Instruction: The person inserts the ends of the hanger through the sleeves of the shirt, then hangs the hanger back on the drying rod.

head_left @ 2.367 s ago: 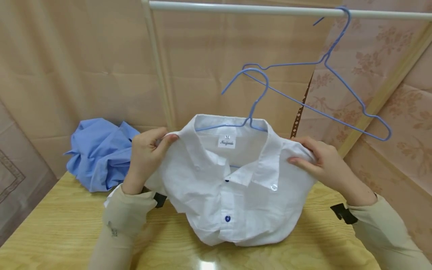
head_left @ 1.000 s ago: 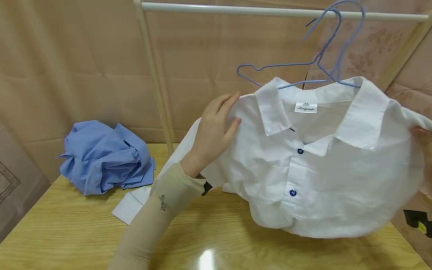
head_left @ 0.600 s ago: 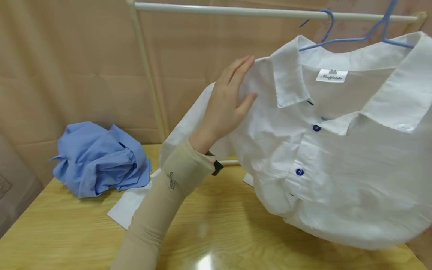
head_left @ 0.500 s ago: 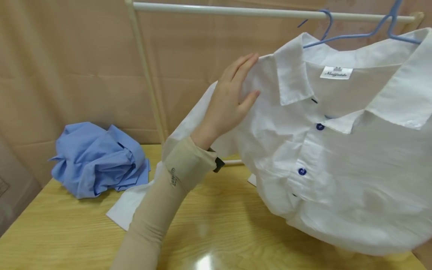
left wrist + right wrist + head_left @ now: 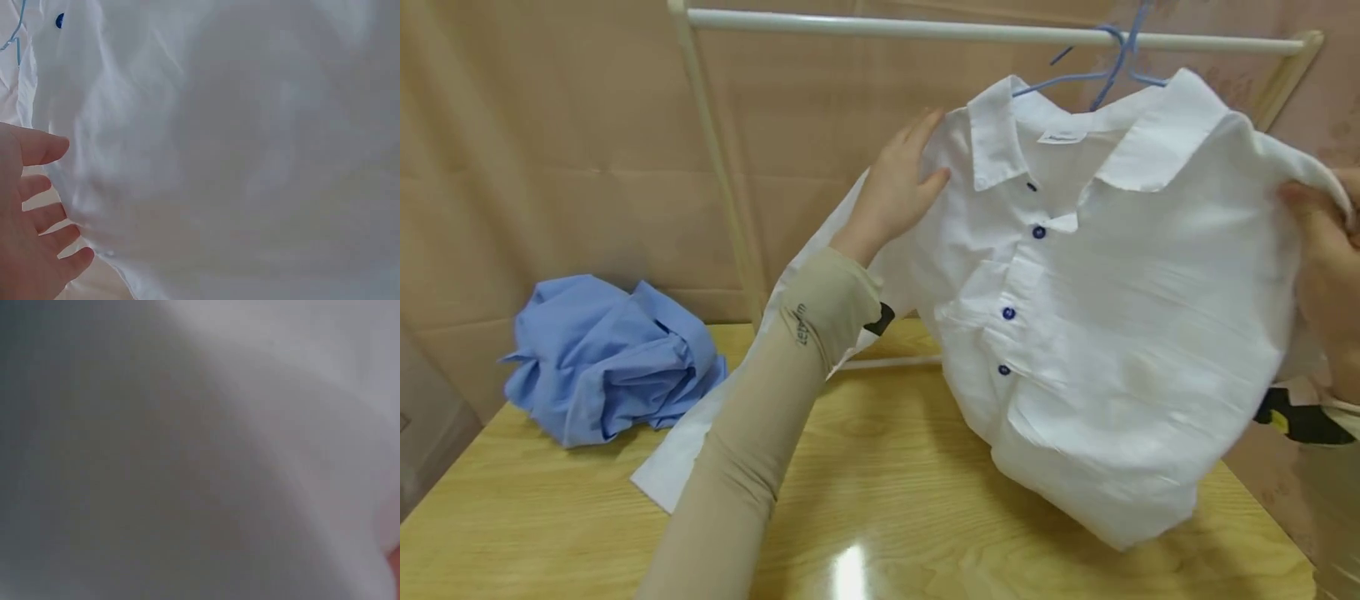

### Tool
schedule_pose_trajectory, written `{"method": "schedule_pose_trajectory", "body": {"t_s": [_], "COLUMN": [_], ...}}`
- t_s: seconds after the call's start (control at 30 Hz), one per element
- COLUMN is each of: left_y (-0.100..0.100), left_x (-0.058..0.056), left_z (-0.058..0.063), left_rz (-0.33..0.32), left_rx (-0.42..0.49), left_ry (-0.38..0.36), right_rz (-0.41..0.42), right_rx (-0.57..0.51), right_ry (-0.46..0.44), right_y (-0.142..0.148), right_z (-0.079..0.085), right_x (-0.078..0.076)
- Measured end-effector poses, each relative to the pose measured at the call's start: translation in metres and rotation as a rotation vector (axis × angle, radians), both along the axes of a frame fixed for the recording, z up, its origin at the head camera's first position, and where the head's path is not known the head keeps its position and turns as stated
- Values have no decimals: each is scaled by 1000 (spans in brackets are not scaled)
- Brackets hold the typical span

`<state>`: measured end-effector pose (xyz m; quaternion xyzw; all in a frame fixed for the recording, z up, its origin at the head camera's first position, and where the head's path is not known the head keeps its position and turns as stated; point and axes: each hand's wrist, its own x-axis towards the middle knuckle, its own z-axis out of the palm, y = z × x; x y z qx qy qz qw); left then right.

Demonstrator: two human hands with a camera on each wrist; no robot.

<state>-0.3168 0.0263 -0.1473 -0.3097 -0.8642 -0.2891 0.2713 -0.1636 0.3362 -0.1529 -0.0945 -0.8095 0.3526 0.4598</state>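
Note:
A white button-up shirt (image 5: 1120,325) hangs in the air on a blue wire hanger (image 5: 1060,80), its collar up near the rail. My right hand (image 5: 1328,267) grips the shirt's shoulder at the right edge of the head view, thumb in front. With fingers extended, my left hand (image 5: 891,192) rests against the other shoulder. The left wrist view has the left hand's fingers (image 5: 45,217) apart and loosely bent beside the cloth. White fabric fills most of the blurred right wrist view. The hook's top is cut off by the frame.
A white rail (image 5: 880,27) on a stand spans the back. Another blue hanger's hook (image 5: 1116,37) is on it, partly behind the shirt's hanger. A crumpled blue garment (image 5: 610,358) lies on the wooden table (image 5: 850,492) at the left.
The shirt rose from over the table toward the rail and moved right, then shifted slightly back left within the last half second. My left hand's pinch on the shoulder became a light touch.

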Motion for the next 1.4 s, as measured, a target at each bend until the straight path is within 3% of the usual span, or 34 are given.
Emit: {"method": "schedule_pose_trajectory", "body": {"t_s": [0.07,0.13,0.27,0.37,0.57,0.73,0.9,1.07,1.23,1.3,1.4], "left_y": [-1,-2,-5,-6,-9,-10,-12,-12,-13,-15,-19], "left_x": [-5,-9,-17,-23,-32,-36,-42,-46,-46,-45,-44], "left_z": [3,4,5,4,-2,-14,-28,-34,-37,-38,-39], "left_rz": [35,68,106,135,185,184,159,147,136,126,110], "left_rx": [-2,-7,-24,-40,-63,-76,-98,-92,-111,-122,-132], "left_ry": [-37,-59,-73,-97,-178,-232,-241,-236,-277,-301,-307], "right_rz": [-21,-24,-84,-76,12,9,11,34,66,47,7], "right_rx": [35,47,171,240,170,238,353,416,435,483,560], "right_ry": [31,-11,-63,-14,-117,-135,-101,-66,-75,-119,-265], "right_y": [-9,-12,-12,-13,-9,-6,-7,-6,-5,-5,-7], "right_z": [3,5,4,0,-8,-25,-38,-44,-46,-45,-41], "right_x": [-4,-8,-18,-29,-44,-51,-56,-63,-65,-65,-61]}}
